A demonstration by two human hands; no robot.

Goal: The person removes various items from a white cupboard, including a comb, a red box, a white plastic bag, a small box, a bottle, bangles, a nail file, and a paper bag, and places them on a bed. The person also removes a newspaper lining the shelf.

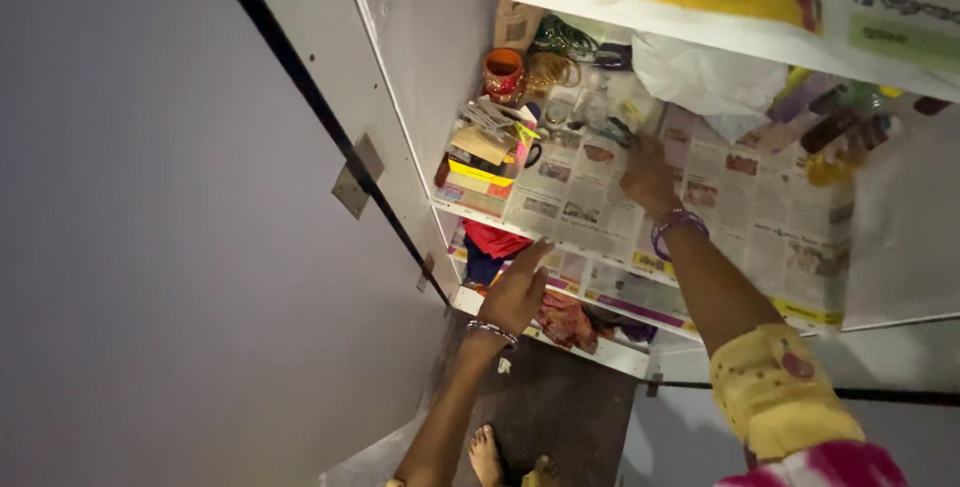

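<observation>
On the newspaper-lined middle shelf (600,197) of the white cupboard, your right hand (648,179) reaches among small bottles (590,107); whether it grips anything, you cannot tell. Your left hand (515,292) hovers flat and empty by the shelf edge. Nothing is lifted out yet.

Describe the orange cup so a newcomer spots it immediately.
Open white cupboard, middle shelf lined with newspaper. At its back left corner, behind the stack of small boxes, stands the orange cup: the only round, bright orange thing there, with a red patterned band.
</observation>
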